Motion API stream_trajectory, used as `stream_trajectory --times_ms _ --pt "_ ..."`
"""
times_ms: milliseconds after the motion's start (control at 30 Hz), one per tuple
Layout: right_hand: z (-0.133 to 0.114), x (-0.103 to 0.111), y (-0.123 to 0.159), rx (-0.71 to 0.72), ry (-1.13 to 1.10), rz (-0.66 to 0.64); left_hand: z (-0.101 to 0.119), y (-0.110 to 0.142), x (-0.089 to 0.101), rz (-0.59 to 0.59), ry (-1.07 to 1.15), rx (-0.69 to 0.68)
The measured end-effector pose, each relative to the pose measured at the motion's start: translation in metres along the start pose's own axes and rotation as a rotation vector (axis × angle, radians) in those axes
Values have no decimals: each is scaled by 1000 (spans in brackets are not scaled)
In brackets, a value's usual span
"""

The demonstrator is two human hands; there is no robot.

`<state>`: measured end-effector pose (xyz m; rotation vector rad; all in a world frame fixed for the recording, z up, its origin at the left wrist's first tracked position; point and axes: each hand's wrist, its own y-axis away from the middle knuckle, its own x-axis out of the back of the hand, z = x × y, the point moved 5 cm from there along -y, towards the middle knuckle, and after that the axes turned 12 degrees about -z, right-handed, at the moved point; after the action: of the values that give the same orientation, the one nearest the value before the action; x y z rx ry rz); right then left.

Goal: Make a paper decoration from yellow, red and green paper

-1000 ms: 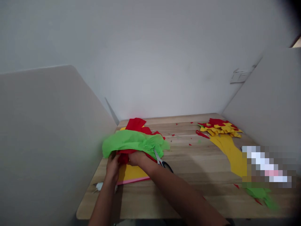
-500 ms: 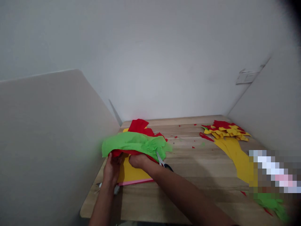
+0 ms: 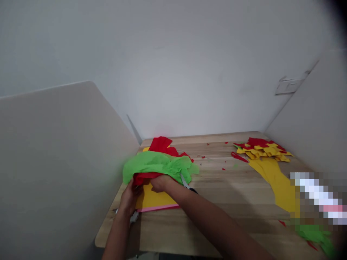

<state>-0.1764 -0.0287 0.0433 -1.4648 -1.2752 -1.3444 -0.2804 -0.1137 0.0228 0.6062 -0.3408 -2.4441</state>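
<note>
A thin, crinkled green sheet [image 3: 151, 162], like crepe paper or soft cloth, is draped over a red sheet [image 3: 148, 176]. At their left end my left hand [image 3: 131, 195] grips the near edge, its fingers curled up under the layers. My right hand [image 3: 161, 183] reaches beneath the middle of the red sheet, bent at the wrist; its fingers are hidden there. Scissors [image 3: 187, 182] lie beside my right forearm, with their blades against the green sheet and the handles partly covered by the arm. Yellow sheets [image 3: 157, 198] with a pink edge lie flat below my hands.
More red pieces [image 3: 160, 143] lie behind the green sheet. At the right are a pile of red and yellow cut pieces [image 3: 267, 148], a long yellow strip [image 3: 279, 184] and green scraps [image 3: 316, 234]. White panels [image 3: 67, 155] stand at both sides.
The left end of the green sheet has drawn in to the right and sagged. My left hand has shifted slightly right and down with it. My right hand has barely moved.
</note>
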Motion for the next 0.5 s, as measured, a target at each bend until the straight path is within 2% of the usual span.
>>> stream_trajectory --times_ms 167,333,433,500 --pt "-2 2 5 -34 86 -109 -4 0 -2 45 39 3" --pt "-8 -1 4 -37 103 -143 -3 -8 1 82 88 -17" --pt "-8 -3 7 -57 86 -113 -5 -12 -5 9 92 20" --pt "-6 -2 11 -101 76 -48 -6 -12 -13 -77 97 52"
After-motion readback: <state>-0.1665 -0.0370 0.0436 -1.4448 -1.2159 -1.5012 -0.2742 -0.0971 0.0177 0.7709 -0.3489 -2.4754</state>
